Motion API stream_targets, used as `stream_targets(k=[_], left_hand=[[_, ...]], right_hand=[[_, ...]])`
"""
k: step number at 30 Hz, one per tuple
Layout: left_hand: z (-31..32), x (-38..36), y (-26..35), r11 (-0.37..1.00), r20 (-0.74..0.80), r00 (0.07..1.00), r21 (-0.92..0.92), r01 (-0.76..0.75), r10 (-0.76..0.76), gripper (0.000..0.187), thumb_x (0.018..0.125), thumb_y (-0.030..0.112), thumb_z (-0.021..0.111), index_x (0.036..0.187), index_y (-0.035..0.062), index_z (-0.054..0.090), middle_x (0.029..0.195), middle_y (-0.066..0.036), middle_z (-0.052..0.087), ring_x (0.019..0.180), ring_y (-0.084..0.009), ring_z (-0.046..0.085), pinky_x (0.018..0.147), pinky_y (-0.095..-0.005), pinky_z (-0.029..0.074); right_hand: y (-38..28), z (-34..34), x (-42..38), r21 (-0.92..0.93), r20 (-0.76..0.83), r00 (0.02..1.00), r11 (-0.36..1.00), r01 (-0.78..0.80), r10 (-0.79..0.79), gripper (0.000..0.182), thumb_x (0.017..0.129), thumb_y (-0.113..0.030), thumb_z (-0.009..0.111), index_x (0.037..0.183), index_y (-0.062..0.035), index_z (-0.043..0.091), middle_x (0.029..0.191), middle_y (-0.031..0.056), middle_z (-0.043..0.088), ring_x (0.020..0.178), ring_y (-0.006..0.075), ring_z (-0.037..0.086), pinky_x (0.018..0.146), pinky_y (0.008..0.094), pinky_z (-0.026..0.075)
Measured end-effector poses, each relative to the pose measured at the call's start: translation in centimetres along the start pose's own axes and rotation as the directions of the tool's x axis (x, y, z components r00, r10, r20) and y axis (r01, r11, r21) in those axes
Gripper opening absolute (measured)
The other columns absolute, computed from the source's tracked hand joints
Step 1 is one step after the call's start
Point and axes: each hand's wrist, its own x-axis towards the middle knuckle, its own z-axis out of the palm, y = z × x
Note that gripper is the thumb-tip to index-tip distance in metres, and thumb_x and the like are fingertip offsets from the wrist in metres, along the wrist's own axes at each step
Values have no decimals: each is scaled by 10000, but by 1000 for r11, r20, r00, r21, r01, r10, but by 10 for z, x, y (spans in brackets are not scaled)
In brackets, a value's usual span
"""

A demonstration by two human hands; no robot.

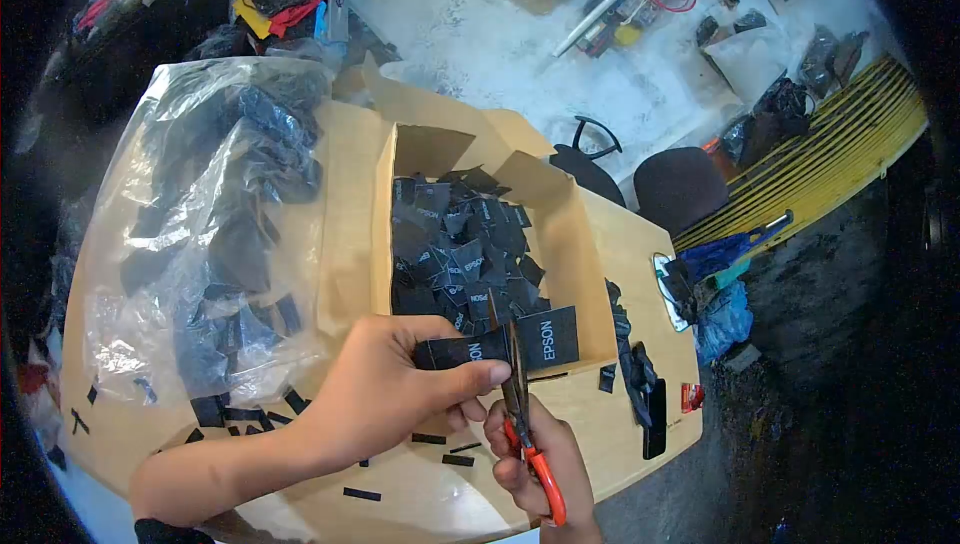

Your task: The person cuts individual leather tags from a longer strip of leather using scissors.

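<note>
My left hand (395, 384) pinches a black fabric label strip (520, 342) printed with white EPSON lettering, holding it over the front edge of a cardboard box (582, 274). My right hand (540, 459) grips small scissors (522, 414) with orange handles; the blades stand upright across the strip between two labels. The box holds several cut black EPSON labels (462, 254).
A clear plastic bag (200, 224) full of black label material lies left of the box on the wooden table (620, 244). Black trimmings (630, 354) and offcut slivers (360, 493) lie around my hands. A black chair (680, 189) stands beyond the table's far edge.
</note>
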Motion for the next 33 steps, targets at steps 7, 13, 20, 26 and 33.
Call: stream_targets(k=[7,13,20,26,33], left_hand=[[-2,1,-2,999,-6,999,26,41,-41,167,797,126,710,752,-15,633,654,-75,642,586,-96,599,556,-234,497],[-1,0,0,999,-1,1000,31,11,-11,171,798,128,708,750,-19,636,650,-75,642,586,-97,601,554,-233,493],[-2,0,0,999,2,1000,49,9,-9,174,798,131,708,752,-22,639,642,-75,641,579,-95,598,552,-230,488],[-1,0,2,999,9,1000,34,7,-8,179,798,132,708,740,-23,642,648,-78,644,580,-91,597,549,-229,484],[-2,1,0,1000,19,1000,13,3,-3,172,800,127,706,750,-24,643,646,-78,640,579,-95,601,550,-232,490]], right_hand=[[-2,2,1,-7,-36,999,999,-39,38,383,752,-220,749,970,-43,491,608,24,483,545,106,480,524,242,414],[-1,2,1,-41,-49,999,999,-3,1,395,753,-283,757,925,-49,488,583,28,487,518,98,473,507,235,407],[-4,1,2,-46,-41,998,998,-40,38,367,738,-239,767,897,-56,492,567,25,479,488,91,465,488,236,393],[-5,2,2,-71,-62,997,996,-46,41,336,705,-156,775,864,-56,497,557,25,478,499,103,469,493,253,397],[-3,4,2,-96,-97,994,994,-49,40,338,706,-181,778,837,-57,492,565,31,494,502,114,477,510,255,415]])
